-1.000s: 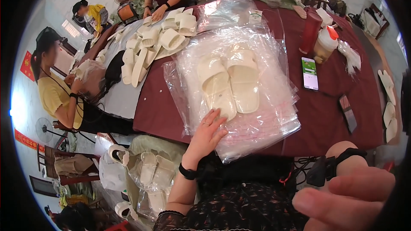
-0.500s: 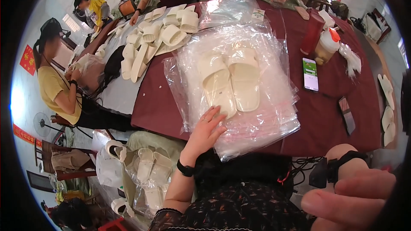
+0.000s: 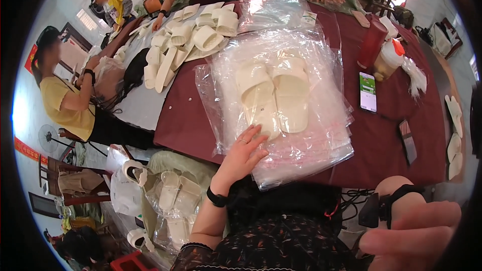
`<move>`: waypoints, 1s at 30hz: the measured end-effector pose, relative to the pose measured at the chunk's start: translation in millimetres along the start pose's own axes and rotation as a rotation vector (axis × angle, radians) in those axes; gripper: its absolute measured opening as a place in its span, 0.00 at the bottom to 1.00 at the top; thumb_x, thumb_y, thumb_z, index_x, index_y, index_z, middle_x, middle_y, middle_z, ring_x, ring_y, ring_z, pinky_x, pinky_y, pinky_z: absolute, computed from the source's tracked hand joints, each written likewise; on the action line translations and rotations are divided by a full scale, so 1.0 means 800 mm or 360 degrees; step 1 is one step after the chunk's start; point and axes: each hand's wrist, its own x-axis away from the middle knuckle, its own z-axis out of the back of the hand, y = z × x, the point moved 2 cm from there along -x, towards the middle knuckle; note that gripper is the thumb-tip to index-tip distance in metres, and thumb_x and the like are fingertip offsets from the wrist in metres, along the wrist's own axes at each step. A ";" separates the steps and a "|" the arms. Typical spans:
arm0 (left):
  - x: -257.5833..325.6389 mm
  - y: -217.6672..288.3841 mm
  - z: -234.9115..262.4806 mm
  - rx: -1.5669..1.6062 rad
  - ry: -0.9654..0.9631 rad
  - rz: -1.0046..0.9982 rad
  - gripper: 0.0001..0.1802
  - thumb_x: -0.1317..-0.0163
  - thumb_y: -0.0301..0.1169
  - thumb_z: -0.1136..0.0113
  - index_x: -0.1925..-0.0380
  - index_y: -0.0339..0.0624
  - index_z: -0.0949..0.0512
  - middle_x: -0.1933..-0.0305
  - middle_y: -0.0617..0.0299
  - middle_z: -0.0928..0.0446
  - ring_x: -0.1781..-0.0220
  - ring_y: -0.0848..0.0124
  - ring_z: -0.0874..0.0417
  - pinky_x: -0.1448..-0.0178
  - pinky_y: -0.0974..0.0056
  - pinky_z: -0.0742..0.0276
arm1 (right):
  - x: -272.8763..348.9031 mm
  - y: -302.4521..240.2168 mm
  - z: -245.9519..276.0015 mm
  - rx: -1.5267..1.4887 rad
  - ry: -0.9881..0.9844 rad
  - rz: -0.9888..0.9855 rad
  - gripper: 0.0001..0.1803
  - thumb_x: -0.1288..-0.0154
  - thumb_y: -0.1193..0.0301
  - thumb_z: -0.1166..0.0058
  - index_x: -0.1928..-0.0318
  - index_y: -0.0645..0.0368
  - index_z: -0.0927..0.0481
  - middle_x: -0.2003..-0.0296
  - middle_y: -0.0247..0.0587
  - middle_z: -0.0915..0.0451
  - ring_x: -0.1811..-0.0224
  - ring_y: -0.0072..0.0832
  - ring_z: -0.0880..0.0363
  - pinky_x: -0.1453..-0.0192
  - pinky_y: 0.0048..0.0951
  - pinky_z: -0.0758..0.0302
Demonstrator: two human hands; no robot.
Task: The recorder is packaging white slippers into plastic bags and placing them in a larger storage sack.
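A pair of cream slippers (image 3: 291,98) lies side by side on a stack of clear plastic bags (image 3: 321,145). Glare from the plastic runs around them, and I cannot tell whether they are inside the top bag. My left hand (image 3: 243,154) rests at the near end of the left slipper, fingers spread and fingertips touching it or the plastic there. Close to the camera at the lower right is my right hand (image 3: 414,233), raised and blurred. Its fingers point left and are partly cut off, so any grip is hidden. A dark device is strapped to that wrist.
Loose cream slippers (image 3: 193,35) are heaped at the far left of the dark red tablecloth (image 3: 186,120). To the right are a lit phone (image 3: 368,93), a dark phone (image 3: 407,142), a red cylinder (image 3: 372,45) and a lidded jar (image 3: 389,57). Bagged slippers (image 3: 181,195) stand lower left. Several people work nearby.
The view has shifted slightly. My left hand stays at the slipper's near end, and my right hand stays raised near the camera. Across the table, a person's hand has moved a little.
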 end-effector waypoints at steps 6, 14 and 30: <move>0.014 -0.010 0.002 0.0019 -0.0011 0.0071 0.24 0.33 0.37 0.44 0.39 0.42 0.26 0.28 0.46 0.37 0.24 0.48 0.42 0.24 0.52 0.45 | -0.022 0.000 -0.022 0.0452 0.0089 0.0156 0.12 0.38 0.66 0.48 0.55 0.54 0.21 0.58 0.45 0.19 0.57 0.35 0.21 0.61 0.33 0.25; -0.009 0.008 0.006 0.0077 0.0056 -0.0038 0.23 0.36 0.37 0.38 0.42 0.41 0.24 0.31 0.46 0.32 0.27 0.47 0.36 0.27 0.53 0.37 | -0.065 0.034 -0.058 0.1067 0.0530 0.0181 0.05 0.51 0.71 0.41 0.71 0.50 0.16 0.68 0.32 0.16 0.71 0.29 0.19 0.72 0.25 0.29; 0.017 -0.061 0.028 0.0249 0.0382 0.0977 0.30 0.48 0.46 0.28 0.51 0.38 0.20 0.72 0.58 0.19 0.70 0.67 0.17 0.62 0.63 0.22 | -0.052 0.387 -0.172 0.0568 0.0337 -0.0741 0.26 0.38 0.54 0.38 0.50 0.64 0.22 0.65 0.47 0.18 0.65 0.40 0.17 0.60 0.38 0.23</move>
